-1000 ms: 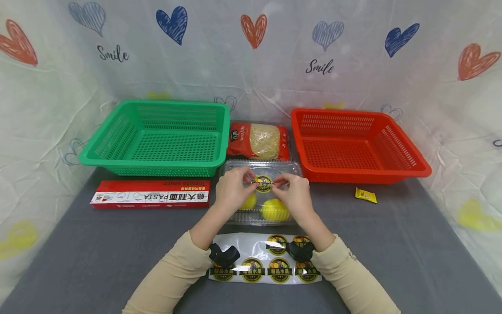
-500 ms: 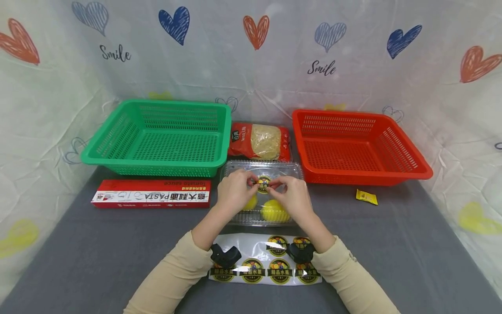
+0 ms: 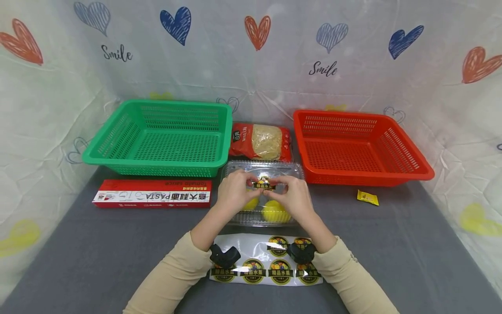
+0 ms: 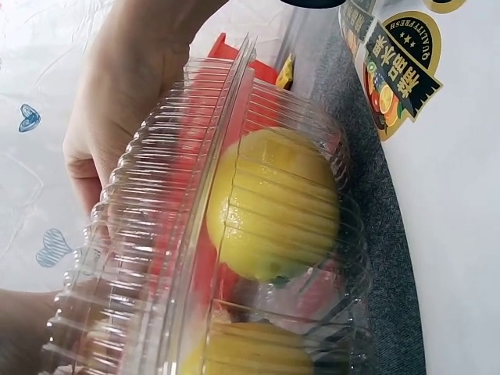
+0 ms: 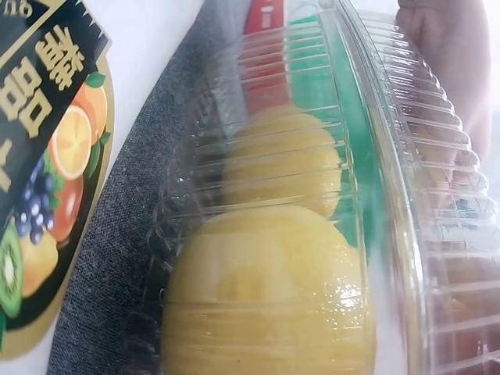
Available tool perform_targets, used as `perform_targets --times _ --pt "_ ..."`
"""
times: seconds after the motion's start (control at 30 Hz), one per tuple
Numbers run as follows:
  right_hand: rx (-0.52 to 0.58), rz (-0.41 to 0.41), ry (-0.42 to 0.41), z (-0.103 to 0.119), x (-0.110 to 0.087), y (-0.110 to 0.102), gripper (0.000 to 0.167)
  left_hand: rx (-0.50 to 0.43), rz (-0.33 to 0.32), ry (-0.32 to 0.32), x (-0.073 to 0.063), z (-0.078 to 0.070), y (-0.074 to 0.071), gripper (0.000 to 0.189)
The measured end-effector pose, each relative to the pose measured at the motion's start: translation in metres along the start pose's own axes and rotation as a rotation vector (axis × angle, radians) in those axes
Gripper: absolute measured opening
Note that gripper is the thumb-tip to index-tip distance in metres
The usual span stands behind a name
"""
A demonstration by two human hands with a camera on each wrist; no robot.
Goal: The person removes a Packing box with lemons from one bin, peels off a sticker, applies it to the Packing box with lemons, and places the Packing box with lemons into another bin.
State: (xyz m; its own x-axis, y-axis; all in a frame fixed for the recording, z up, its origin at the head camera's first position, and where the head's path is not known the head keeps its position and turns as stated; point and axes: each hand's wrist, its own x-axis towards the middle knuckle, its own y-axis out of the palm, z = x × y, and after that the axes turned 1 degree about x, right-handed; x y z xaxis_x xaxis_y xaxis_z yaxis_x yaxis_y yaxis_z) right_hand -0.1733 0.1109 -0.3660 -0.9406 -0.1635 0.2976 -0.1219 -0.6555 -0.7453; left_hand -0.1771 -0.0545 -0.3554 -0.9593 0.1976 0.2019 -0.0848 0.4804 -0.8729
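Observation:
A round black-and-gold fruit sticker (image 3: pixel 264 185) is over the lid of a clear plastic clamshell box (image 3: pixel 245 220). My left hand (image 3: pixel 234 189) has its thumb at the sticker's lower edge and a bent index finger near its upper left. Mirroring it, my right hand (image 3: pixel 293 192) brings its thumb to the lower edge and its index finger to the upper right. Both ends of the sticker's banner show between the fingers. Yellow lemons (image 4: pixel 273 203) sit inside the box; another lemon (image 5: pixel 269 289) shows in the right wrist view. The ribbed lid partly veils the fingers in both wrist views.
In front of the box lies a sheet of stickers (image 3: pixel 255 244). Behind are a green basket (image 3: pixel 157 168), a red-wrapped food bag (image 3: pixel 266 141) and a red basket (image 3: pixel 364 179). A pasta box (image 3: pixel 153 194) lies left, a small yellow packet (image 3: pixel 368 197) right.
The thumbs have shifted inward to the sticker's lower edge, and its banner ends now show between thumbs and index fingers. The box stays in place.

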Motion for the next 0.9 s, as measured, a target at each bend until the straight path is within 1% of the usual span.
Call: perform_targets --times 0.17,0.37,0.47,0.67,0.9 --pt "-0.021 0.035 0.001 -0.0007 0.0004 -0.0008 0.040 0.005 0.002 0.002 -0.0006 -0.0004 0.0005 0.027" --pt "-0.019 0.043 -0.001 -0.0009 0.0008 -0.0015 0.039 0.020 0.028 -0.011 0.0001 -0.0019 0.0005 0.028" --pt "-0.021 0.043 -0.005 -0.0013 0.0008 -0.0008 0.039 0.022 0.031 -0.014 0.0001 -0.0014 0.0008 0.028" --pt "-0.012 0.023 -0.018 -0.0022 -0.0008 -0.0006 0.038 0.000 -0.005 0.003 -0.0004 0.0005 0.0032 0.027" --pt "0.030 -0.001 -0.001 -0.0018 -0.0022 -0.0005 0.035 -0.010 -0.045 0.003 -0.0028 0.0005 0.0027 0.030"
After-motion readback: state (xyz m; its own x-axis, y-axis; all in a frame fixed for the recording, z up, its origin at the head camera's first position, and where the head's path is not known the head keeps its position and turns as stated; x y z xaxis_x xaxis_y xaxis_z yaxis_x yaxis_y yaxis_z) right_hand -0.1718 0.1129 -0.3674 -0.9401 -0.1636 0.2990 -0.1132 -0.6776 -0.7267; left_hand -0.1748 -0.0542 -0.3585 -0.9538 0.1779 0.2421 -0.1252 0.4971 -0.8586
